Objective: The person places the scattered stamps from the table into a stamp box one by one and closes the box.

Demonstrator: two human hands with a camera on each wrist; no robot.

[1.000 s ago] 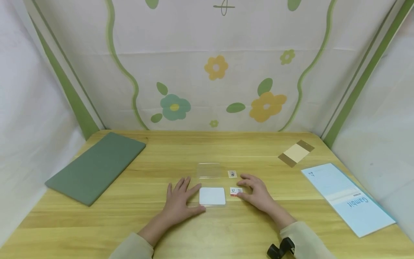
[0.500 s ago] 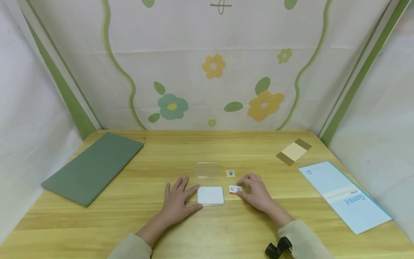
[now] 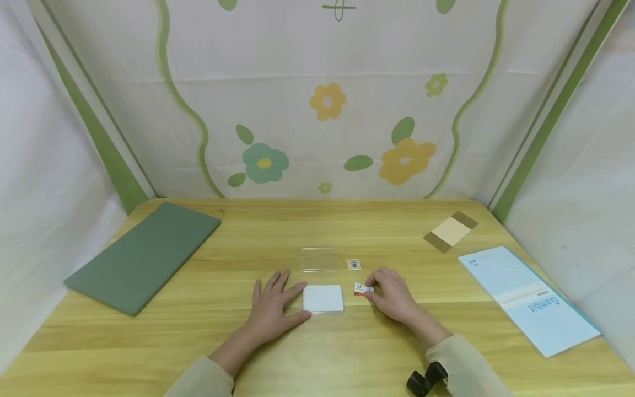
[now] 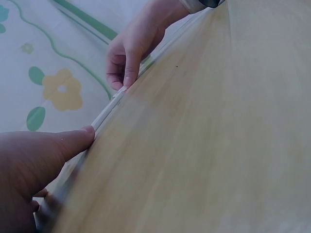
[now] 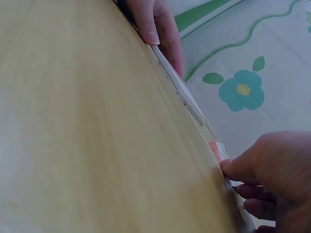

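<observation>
My right hand (image 3: pixel 391 294) pinches a small white card with a red edge (image 3: pixel 360 289) between thumb and forefinger. In the right wrist view the card (image 5: pixel 218 150) stands tilted at the thumb tip. My left hand (image 3: pixel 272 306) lies on the table with fingers spread, its thumb and forefinger at the left side of a flat white rectangle (image 3: pixel 323 298). A clear rim shows along that rectangle's near edge. Behind it lies a clear rectangular plastic piece (image 3: pixel 318 259). A small square sticker-like piece with a dark round print (image 3: pixel 354 264) is just beyond my right hand.
A dark green board (image 3: pixel 144 256) lies on the left of the wooden table (image 3: pixel 248 231). To the right are a light blue notebook (image 3: pixel 528 300) and a brown-and-cream card (image 3: pixel 451 231). A black device (image 3: pixel 425 379) sits by the right sleeve. Patterned fabric (image 3: pixel 297 55) encloses the table.
The right hand has lifted the red-edged card into a tilt and shifted it slightly right. The left hand stays in place beside the white rectangle.
</observation>
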